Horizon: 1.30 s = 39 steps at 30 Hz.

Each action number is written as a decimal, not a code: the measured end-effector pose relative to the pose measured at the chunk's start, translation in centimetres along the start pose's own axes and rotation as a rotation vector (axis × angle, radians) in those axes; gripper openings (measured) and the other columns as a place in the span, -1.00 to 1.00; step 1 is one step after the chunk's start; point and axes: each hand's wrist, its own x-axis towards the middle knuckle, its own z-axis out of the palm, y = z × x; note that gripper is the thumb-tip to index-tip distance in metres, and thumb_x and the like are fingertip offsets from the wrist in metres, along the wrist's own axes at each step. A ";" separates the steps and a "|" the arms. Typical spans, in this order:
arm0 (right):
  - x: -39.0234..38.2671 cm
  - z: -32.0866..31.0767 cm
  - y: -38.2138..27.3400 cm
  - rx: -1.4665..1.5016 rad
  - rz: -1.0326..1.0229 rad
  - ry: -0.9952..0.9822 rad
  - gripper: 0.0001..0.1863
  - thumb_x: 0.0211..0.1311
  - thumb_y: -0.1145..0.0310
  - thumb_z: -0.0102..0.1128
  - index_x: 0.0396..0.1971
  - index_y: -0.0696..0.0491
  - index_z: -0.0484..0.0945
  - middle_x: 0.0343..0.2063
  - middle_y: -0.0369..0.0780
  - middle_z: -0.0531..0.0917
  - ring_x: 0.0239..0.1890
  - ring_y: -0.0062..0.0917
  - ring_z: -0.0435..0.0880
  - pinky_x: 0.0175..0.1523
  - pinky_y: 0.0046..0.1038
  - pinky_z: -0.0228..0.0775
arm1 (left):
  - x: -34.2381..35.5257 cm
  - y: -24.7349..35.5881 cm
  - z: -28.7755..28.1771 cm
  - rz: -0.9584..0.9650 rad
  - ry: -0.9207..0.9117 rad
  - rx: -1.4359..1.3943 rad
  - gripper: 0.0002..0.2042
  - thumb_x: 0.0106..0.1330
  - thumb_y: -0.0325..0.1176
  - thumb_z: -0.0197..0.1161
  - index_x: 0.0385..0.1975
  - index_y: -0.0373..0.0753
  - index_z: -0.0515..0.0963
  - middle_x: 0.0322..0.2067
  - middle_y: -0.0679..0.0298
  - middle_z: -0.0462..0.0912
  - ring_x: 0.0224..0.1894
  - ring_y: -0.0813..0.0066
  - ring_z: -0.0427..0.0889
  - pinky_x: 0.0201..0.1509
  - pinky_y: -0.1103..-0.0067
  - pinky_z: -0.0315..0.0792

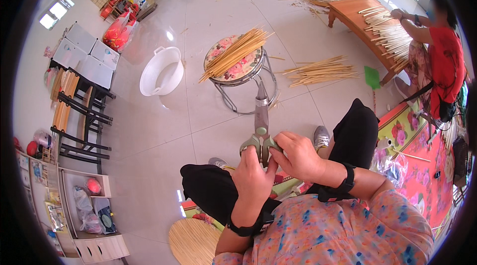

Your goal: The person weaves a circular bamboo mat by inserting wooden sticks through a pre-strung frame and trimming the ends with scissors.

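My left hand [252, 180] and my right hand [300, 158] are both closed on the green handles of a large pair of scissors [261, 118], held upright in the picture between my knees, blades together and pointing away from me. Beyond the blade tips stands a round stool [226, 73] with a floral top and metal legs, bearing a bundle of pale yellow sticks [239, 51]. Another pile of sticks [320, 73] lies on the floor to its right. My fingertips are partly hidden around the handles.
A white basin [160, 73] sits left. A co-worker [439, 66] works at a wooden bench [343, 9] with sticks, at right. A green swatter [372, 76] lies near the bench. Stacked chairs [84, 116] and shelves [74, 205] line the left. A woven oval mat [191, 237] lies beside me.
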 end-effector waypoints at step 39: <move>-2.2 -0.3 -0.6 0.053 0.106 -0.340 -0.81 -0.09 0.38 0.20 -0.53 0.15 0.42 -0.69 -0.01 0.52 -0.57 -0.01 0.54 -0.44 -0.13 0.42 | -3.6 -2.5 -3.5 0.187 -0.252 0.058 -0.77 0.19 -0.35 0.29 -0.23 -0.32 0.50 -0.67 0.18 0.54 -0.69 0.23 0.50 -0.60 0.47 0.36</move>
